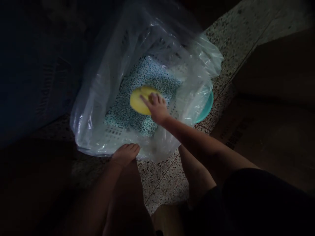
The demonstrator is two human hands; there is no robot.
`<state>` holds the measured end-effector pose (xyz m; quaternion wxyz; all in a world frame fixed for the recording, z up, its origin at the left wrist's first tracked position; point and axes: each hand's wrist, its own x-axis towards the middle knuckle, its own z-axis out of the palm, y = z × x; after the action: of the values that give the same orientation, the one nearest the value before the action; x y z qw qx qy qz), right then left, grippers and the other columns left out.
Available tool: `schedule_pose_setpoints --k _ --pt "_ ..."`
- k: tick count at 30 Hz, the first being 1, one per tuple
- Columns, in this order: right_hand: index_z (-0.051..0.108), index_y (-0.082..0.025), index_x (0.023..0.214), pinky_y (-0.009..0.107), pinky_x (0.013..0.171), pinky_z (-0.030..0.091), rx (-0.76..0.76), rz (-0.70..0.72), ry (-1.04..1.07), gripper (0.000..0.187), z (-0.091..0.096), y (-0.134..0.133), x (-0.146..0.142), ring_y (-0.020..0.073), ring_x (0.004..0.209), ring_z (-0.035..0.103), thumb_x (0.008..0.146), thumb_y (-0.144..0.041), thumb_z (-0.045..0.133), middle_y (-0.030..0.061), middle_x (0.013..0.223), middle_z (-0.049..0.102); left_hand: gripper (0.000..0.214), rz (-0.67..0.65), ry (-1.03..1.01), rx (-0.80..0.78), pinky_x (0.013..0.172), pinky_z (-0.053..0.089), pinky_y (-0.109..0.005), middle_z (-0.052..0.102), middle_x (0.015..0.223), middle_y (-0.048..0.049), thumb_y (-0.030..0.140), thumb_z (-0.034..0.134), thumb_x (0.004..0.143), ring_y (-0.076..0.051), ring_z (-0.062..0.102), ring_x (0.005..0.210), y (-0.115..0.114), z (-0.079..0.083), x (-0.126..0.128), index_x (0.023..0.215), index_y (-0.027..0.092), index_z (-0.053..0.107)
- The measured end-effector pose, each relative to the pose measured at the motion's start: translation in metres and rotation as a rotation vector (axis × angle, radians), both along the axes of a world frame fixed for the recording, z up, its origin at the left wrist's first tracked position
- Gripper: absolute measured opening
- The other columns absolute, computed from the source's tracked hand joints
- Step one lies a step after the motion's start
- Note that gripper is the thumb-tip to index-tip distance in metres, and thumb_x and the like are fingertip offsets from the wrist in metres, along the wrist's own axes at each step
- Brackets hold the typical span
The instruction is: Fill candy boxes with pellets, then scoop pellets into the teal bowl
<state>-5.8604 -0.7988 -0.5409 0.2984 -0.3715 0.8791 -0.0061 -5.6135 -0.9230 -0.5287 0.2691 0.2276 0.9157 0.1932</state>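
A yellow bowl lies over a heap of small pale blue-green pellets. My right hand grips the bowl by its right side, the index finger stretched across it and the other fingers bent. The pellets fill the bottom of a clear plastic bag, which lines a basket with slotted walls. At the near edge of the bag, just over my knee, my left hand has its fingers curled on the bag's rim. Its fingertips are hard to make out in the dim light.
Right of the bag, a turquoise basin shows partly behind the plastic. Cardboard boxes stand along the right side. On the left is a dark blue printed sack or box. The floor is speckled stone; my legs flank the near side.
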Motion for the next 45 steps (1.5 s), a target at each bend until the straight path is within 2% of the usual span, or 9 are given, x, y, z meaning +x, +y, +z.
schedule_pose_setpoints --k 6,12,15,20,23,32,36,40,45 --pt "0.019 -0.030 0.158 0.071 0.104 0.035 0.192 -0.180 0.115 0.084 -0.040 0.000 -0.036 0.0435 0.146 0.024 0.087 -0.003 0.055 0.0201 0.159 0.024 0.028 0.007 -0.004 0.022 0.075 0.043 -0.035 0.071 0.100 -0.0085 0.004 0.052 0.089 -0.022 0.063 0.090 -0.001 -0.004 0.004 0.108 0.016 0.069" --pt "0.035 -0.033 0.152 0.073 0.102 0.037 0.171 0.196 -0.281 0.074 0.019 0.019 0.068 0.0414 0.142 0.032 0.085 -0.014 0.062 0.0176 0.156 0.034 0.024 0.024 0.002 0.001 0.074 0.045 -0.035 0.073 0.097 -0.0070 0.005 0.055 0.088 -0.022 0.064 0.088 0.002 0.004 -0.002 0.103 0.015 0.072" --pt "0.029 -0.032 0.154 0.069 0.097 0.045 0.037 0.115 -0.233 0.087 0.030 -0.007 0.057 0.0433 0.138 0.034 0.079 -0.018 0.070 0.0200 0.153 0.033 0.025 0.034 0.019 -0.013 0.076 0.045 -0.033 0.073 0.096 -0.0075 0.003 0.056 0.087 -0.021 0.065 0.088 0.002 0.005 -0.001 0.102 0.015 0.072" --pt "0.013 -0.028 0.159 0.068 0.109 0.033 -0.005 -0.228 0.108 0.086 -0.021 -0.076 -0.039 0.0438 0.145 0.020 0.088 -0.012 0.060 0.0177 0.158 0.022 0.022 0.026 -0.082 -0.031 0.078 0.046 -0.033 0.072 0.101 -0.0074 0.012 0.059 0.088 -0.020 0.065 0.091 0.002 -0.004 0.005 0.106 0.018 0.071" --pt "0.004 -0.023 0.159 0.065 0.108 0.033 0.054 -0.342 0.139 0.086 -0.050 -0.094 -0.043 0.0452 0.146 0.017 0.091 -0.011 0.056 0.0184 0.158 0.019 0.022 0.007 -0.194 -0.023 0.081 0.046 -0.032 0.072 0.105 -0.0070 0.021 0.065 0.086 -0.021 0.065 0.094 0.003 -0.009 0.005 0.108 0.019 0.070" --pt "0.029 -0.036 0.154 0.061 0.108 0.039 -0.071 0.279 -0.248 0.075 0.011 -0.026 0.094 0.0347 0.140 0.032 0.088 -0.014 0.056 0.0099 0.153 0.036 0.025 0.050 -0.138 -0.022 0.079 0.042 -0.036 0.071 0.095 -0.0090 0.008 0.047 0.092 -0.024 0.063 0.092 0.006 0.004 -0.006 0.099 0.015 0.070" --pt "0.019 -0.031 0.157 0.058 0.108 0.038 -0.077 0.075 -0.044 0.076 0.014 -0.027 0.032 0.0368 0.141 0.028 0.090 -0.013 0.050 0.0131 0.152 0.033 0.024 0.054 -0.101 -0.009 0.076 0.042 -0.035 0.071 0.095 -0.0086 0.005 0.051 0.090 -0.023 0.063 0.089 0.006 0.005 -0.006 0.100 0.015 0.070" --pt "-0.002 -0.028 0.159 0.066 0.103 0.038 0.030 -0.245 0.152 0.106 -0.025 -0.022 -0.032 0.0409 0.141 0.020 0.078 -0.007 0.063 0.0147 0.154 0.026 0.025 0.039 -0.096 0.021 0.075 0.042 -0.035 0.070 0.099 -0.0096 0.006 0.051 0.090 -0.022 0.062 0.091 0.004 0.002 -0.003 0.105 0.016 0.069" --pt "0.014 -0.030 0.158 0.057 0.107 0.036 0.087 -0.240 -0.053 0.095 -0.043 0.005 0.032 0.0399 0.141 0.024 0.079 -0.010 0.063 0.0172 0.155 0.021 0.025 0.016 -0.099 -0.002 0.074 0.040 -0.037 0.069 0.092 -0.0079 0.007 0.046 0.093 -0.023 0.060 0.087 0.004 0.002 -0.003 0.100 0.016 0.068"
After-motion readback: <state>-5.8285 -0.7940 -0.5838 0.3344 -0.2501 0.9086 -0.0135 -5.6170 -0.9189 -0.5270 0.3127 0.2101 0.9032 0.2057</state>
